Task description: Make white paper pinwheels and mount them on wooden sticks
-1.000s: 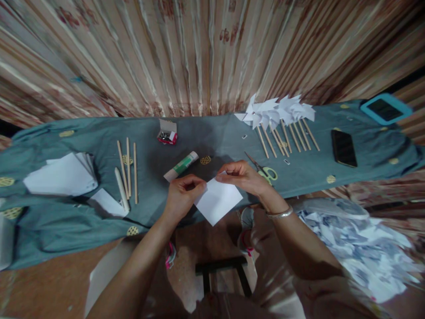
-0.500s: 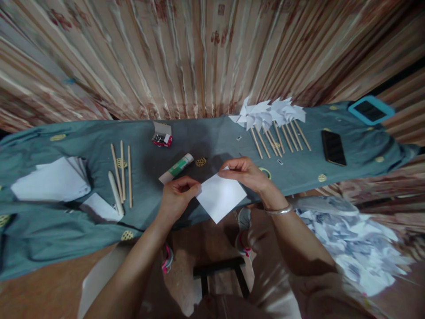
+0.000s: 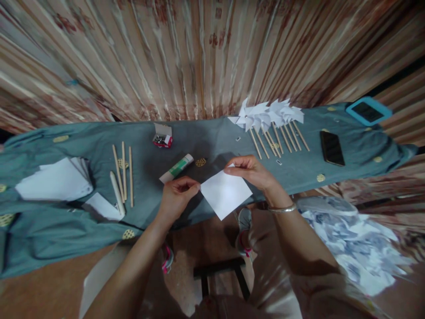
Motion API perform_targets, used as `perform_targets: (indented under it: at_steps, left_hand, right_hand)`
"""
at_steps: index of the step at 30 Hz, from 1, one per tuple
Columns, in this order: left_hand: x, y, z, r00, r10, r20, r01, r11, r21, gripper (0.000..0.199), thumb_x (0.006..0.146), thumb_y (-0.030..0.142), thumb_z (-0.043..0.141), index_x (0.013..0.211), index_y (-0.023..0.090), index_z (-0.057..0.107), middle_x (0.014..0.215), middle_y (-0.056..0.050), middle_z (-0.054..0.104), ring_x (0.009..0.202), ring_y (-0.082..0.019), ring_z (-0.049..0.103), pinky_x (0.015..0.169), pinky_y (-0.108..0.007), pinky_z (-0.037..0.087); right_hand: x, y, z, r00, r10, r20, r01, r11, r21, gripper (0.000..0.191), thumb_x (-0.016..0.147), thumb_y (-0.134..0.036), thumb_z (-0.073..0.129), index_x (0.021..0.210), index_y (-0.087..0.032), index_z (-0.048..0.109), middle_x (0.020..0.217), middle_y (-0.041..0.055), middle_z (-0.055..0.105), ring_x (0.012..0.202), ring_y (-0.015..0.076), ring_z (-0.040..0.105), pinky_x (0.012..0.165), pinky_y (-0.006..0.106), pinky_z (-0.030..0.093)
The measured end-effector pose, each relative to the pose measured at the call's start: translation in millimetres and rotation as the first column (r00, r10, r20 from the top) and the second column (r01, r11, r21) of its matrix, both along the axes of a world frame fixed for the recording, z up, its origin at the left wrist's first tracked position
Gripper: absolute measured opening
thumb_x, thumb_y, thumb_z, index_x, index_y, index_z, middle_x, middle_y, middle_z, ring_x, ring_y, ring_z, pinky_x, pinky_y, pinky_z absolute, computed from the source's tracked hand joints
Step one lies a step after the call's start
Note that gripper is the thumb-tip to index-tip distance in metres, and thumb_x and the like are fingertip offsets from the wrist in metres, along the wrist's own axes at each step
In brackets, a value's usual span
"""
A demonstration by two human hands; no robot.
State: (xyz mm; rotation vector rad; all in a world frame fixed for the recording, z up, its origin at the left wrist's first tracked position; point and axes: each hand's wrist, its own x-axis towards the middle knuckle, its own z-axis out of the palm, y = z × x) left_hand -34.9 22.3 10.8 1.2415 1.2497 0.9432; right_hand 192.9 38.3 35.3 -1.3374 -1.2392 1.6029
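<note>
A white square sheet of paper [image 3: 226, 195] is held up in front of the table edge, one corner pointing down toward me. My right hand [image 3: 250, 172] pinches its top corner between thumb and fingers. At the left corner, the thumb and fingers of my left hand [image 3: 179, 197] are closed on the paper's tip. Just beyond my left hand lies a green and white glue stick [image 3: 179, 167]. A small red and white box [image 3: 162, 138] with its lid up stands farther back, holding small metal pieces.
Several paper pinwheels on sticks [image 3: 265, 115] lie at back right, near a black phone [image 3: 332, 148] and a blue-framed device [image 3: 369, 110]. Leftward are wooden sticks [image 3: 124, 173], a white pen-like tool [image 3: 117, 192] and a paper stack [image 3: 55, 181]. A bag of paper pieces [image 3: 355, 243] sits lower right.
The paper has shifted slightly to the right along with my right hand. My left hand stays nearly in place at the left corner. The view has moved a little.
</note>
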Motion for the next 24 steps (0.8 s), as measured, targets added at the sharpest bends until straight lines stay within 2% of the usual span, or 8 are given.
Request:
perform_targets:
  at_steps: [8,13,16,20,22,24]
  left_hand:
    - [-2,0,-5.3,0.997,0.042,0.059,-0.04,0.998,-0.041,0.016,0.061,0.032,0.074,0.061,0.017,0.071,0.061,-0.001,0.066,0.061,-0.014,0.057,0.059,-0.024,0.044]
    - [3,-4,-10.4,0.988,0.02,0.154,-0.014,0.999,-0.043,0.027,0.068,0.04,0.075,0.079,0.015,0.075,0.082,-0.005,0.072,0.075,-0.016,0.062,0.07,-0.026,0.046]
    - [7,-6,-11.9,0.987,-0.017,0.163,0.025,0.998,-0.05,0.032,0.066,0.041,0.077,0.083,0.014,0.075,0.08,-0.004,0.07,0.072,-0.015,0.059,0.066,-0.025,0.044]
    - [8,-7,-12.6,0.991,-0.059,0.121,0.065,0.997,-0.051,0.033,0.069,0.045,0.072,0.06,0.015,0.064,0.055,0.003,0.051,0.055,-0.009,0.042,0.053,-0.022,0.032]
    - [7,-7,-12.5,0.996,-0.06,0.072,0.063,0.997,-0.047,0.04,0.071,0.046,0.069,0.049,0.016,0.055,0.049,0.005,0.041,0.051,-0.008,0.034,0.049,-0.022,0.025]
    - [5,-6,-12.3,0.997,-0.057,0.042,0.059,0.997,-0.042,0.042,0.072,0.046,0.067,0.047,0.016,0.051,0.047,0.005,0.039,0.05,-0.007,0.032,0.048,-0.023,0.023]
  right_hand:
    - [9,3,-2.1,0.995,-0.104,-0.006,0.104,0.995,0.01,0.031,0.058,-0.042,0.085,0.068,-0.017,0.069,0.058,-0.0027,0.063,0.049,0.0076,0.051,0.047,0.021,0.037]
    - [4,2,-3.8,0.995,-0.097,-0.008,0.097,0.995,-0.012,0.032,0.056,-0.042,0.086,0.066,-0.017,0.069,0.06,-0.0016,0.065,0.05,0.0085,0.052,0.048,0.022,0.039]
    - [-1,2,-5.6,0.995,-0.094,-0.019,0.094,0.995,-0.019,0.032,0.056,-0.043,0.087,0.066,-0.018,0.07,0.059,-0.002,0.065,0.05,0.0088,0.052,0.048,0.022,0.04]
    - [-6,4,-10.7,0.994,-0.096,-0.044,0.095,0.995,-0.021,0.031,0.056,-0.044,0.087,0.067,-0.019,0.071,0.059,-0.0024,0.066,0.049,0.009,0.054,0.049,0.022,0.041]
    - [-7,6,-14.6,0.994,-0.093,-0.052,0.092,0.996,-0.019,0.03,0.057,-0.043,0.087,0.067,-0.019,0.071,0.06,-0.0024,0.067,0.05,0.0093,0.055,0.05,0.023,0.042]
    - [-8,8,-18.6,0.994,-0.096,-0.052,0.095,0.995,-0.013,0.029,0.058,-0.042,0.087,0.068,-0.02,0.072,0.061,-0.0022,0.068,0.051,0.01,0.056,0.05,0.023,0.043]
